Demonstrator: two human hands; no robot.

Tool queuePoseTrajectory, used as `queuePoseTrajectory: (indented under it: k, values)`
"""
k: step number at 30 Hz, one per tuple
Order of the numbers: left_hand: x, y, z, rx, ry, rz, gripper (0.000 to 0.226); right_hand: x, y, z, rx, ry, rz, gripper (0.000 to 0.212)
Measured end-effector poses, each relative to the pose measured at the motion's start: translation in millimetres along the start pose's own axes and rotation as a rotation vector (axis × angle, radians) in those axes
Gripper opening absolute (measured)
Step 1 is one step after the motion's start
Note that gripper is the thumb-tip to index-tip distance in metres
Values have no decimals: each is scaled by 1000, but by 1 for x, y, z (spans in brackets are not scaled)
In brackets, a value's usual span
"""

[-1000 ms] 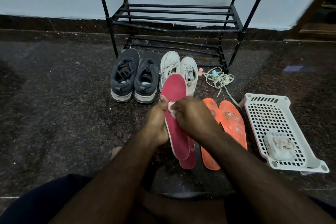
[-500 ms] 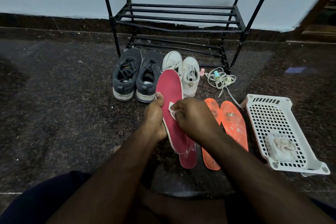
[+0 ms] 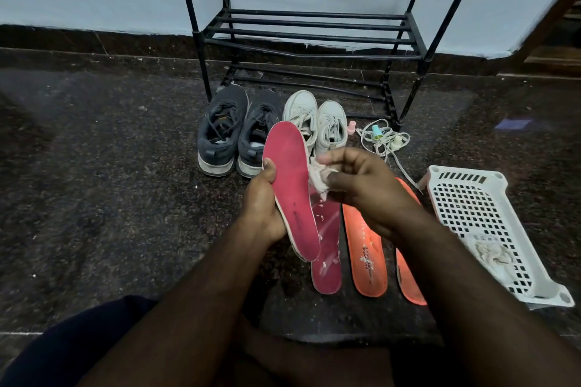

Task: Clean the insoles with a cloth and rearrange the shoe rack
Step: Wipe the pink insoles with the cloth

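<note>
Red insole (image 3: 290, 185) mid-clean, held up over floor (image 3: 94, 198), tilted, toe end away from body. Left hand (image 3: 262, 209) gripping its left edge, thumb on top face, fingers curled behind. Grey shoes (image 3: 234, 132) and white shoes (image 3: 317, 122) parked ahead, in front of rack (image 3: 314, 31); rack shelves bare. Second red insole (image 3: 327, 248) flat on floor below held one, white flecks on it. Right hand (image 3: 361, 185) just off held insole's right edge, pinching wadded cloth (image 3: 317, 177) between thumb and fingertips, remaining fingers loosely spread; cloth appears not on insole face right now. Two orange insoles (image 3: 364, 248) beside, spotted with residue, right one partly hidden by forearm. Tangled laces (image 3: 383, 141) near rack foot. White basket (image 3: 465, 214) far right, another cloth (image 3: 490, 254) inside.

Step, as judged: wiping first red insole, early in task. Next likely needs cloth back on face, firm strokes heel to toe, left grip steady. Three insoles and rack rearranging remaining.
</note>
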State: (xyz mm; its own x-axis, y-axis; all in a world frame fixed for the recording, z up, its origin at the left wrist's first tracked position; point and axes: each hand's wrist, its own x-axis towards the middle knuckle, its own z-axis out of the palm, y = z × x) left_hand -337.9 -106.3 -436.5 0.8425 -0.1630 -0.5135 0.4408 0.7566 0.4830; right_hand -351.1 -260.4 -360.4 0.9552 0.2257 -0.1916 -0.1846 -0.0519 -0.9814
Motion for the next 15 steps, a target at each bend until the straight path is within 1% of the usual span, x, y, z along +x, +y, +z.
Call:
queuePoseTrajectory:
  k: [2, 4, 5, 7, 8, 9, 10, 13, 15]
  values:
    - [2, -1, -1, 3, -2, 3, 74, -2, -3, -2, 105, 2, 50, 29]
    - [0, -2, 1, 6, -26, -8, 72, -1, 0, -1, 41, 26, 20, 28]
    - [-1, -2, 2, 8, -37, -10, 69, 0, 2, -1, -77, 57, -36, 25]
    - [-4, -3, 4, 14, -61, -18, 60, 4, 10, -1, -465, 151, -210, 18]
    - [-6, -3, 5, 21, -69, -29, 55, 5, 13, 2, -672, 171, -303, 17]
    - [-6, -4, 5, 33, -67, -33, 51, 4, 16, 6, -829, 163, -376, 18]
    - [-5, -5, 5, 39, -76, -41, 48, 5, 20, 10, -925, 127, -412, 20]
    - [-6, -6, 7, 33, -85, -70, 46, 6, 27, 22, -1077, 6, -397, 32]
    - [-5, -10, 7, 9, -80, -89, 50, 6, 28, 24, -1064, 29, -392, 33]
